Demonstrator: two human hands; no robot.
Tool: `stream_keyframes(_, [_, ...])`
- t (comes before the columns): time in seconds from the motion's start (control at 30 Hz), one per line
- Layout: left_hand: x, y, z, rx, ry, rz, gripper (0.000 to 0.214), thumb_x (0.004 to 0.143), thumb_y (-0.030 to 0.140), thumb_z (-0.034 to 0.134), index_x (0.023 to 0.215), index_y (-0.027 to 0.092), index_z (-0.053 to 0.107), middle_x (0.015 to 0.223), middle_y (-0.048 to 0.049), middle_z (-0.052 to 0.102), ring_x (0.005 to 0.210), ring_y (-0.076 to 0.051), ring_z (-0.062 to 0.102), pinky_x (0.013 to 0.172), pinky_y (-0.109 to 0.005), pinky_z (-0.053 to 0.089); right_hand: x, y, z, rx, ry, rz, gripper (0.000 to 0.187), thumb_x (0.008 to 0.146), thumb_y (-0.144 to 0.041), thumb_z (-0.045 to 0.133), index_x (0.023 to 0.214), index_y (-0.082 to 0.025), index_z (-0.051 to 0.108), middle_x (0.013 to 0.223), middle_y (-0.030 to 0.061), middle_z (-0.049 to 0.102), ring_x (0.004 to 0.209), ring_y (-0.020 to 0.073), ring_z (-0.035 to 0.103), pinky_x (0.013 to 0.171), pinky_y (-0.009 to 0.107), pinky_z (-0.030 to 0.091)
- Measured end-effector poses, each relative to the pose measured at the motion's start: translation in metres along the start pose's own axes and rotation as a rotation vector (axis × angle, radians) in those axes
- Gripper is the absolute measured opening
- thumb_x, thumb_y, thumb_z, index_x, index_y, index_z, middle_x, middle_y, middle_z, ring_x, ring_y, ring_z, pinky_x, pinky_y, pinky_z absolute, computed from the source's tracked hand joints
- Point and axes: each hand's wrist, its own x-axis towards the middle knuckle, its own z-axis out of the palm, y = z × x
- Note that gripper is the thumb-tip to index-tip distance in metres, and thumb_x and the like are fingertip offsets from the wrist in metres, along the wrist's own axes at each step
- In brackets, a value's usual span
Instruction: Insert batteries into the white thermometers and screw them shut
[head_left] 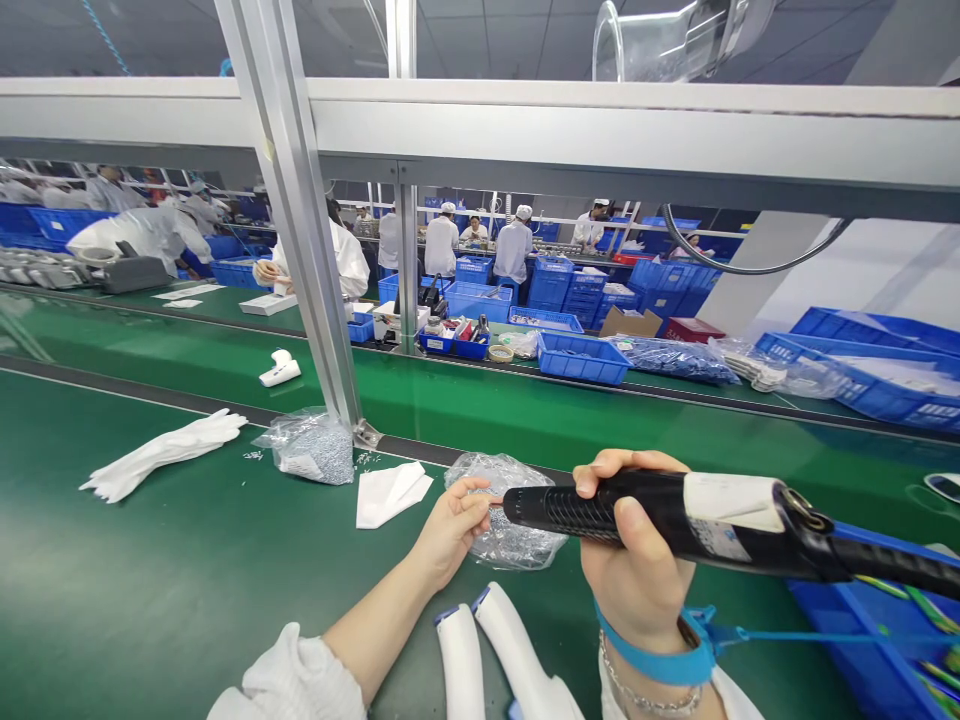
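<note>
My right hand point(637, 575) is wrapped around a black electric screwdriver point(544, 507) held level, its bit pointing left. At the bit's tip, the fingers of my left hand point(448, 530) are pinched together; whatever is between them is too small to make out. Just behind lies an open clear plastic bag of small screws point(517, 545). Below my hands, two white curved plastic housings point(461, 660) with dark blue ends rest side by side on the green bench point(187, 600). A blue wrist strap point(660, 660) with a cord circles my right wrist.
Left of my hands are a folded white paper point(390, 493), another screw bag point(315, 450) and white gloves point(165, 452). A metal post point(300, 210) rises behind. A white device point(280, 368) lies on the green conveyor point(450, 400). At right stands a blue bin point(847, 640). Co-workers work beyond.
</note>
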Motion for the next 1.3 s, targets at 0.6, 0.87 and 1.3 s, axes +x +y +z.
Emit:
stream_keyframes(0.6, [0.02,0.008,-0.025,0.71,0.022,0.121,0.033,0.074,0.038,0.056,0.1,0.017,0.056,0.075,-0.0049,0.063,0.06,-0.016,0.052,0.056,-0.028,0.034,0.004,-0.003,-0.001,-0.009,0.025,-0.027,0.023,0.076,-0.028,0.068,0.095,-0.021,0.056,0.081,-0.0005,0.058,0.065,0.0117,0.055,0.067,0.028,0.047])
stream_keyframes(0.87, [0.033,-0.001,-0.019,1.338,-0.012,0.35,0.009,0.065,0.013,0.069,0.067,0.022,0.071,0.078,-0.005,0.053,0.089,-0.026,0.045,0.081,-0.038,0.036,0.008,-0.006,-0.003,-0.013,0.065,-0.062,0.023,0.075,-0.026,0.067,0.094,-0.021,0.056,0.081,-0.0007,0.059,0.064,0.0117,0.054,0.066,0.028,0.047])
stream_keyframes(1.3, [0.029,-0.007,-0.021,1.605,-0.032,0.425,0.013,0.073,0.014,0.063,0.077,0.021,0.074,0.083,-0.0074,0.055,0.086,-0.025,0.046,0.077,-0.037,0.039,0.008,-0.006,-0.003,-0.024,0.075,-0.054,0.024,0.074,-0.026,0.067,0.094,-0.021,0.056,0.081,-0.0004,0.058,0.064,0.0121,0.054,0.066,0.029,0.047])
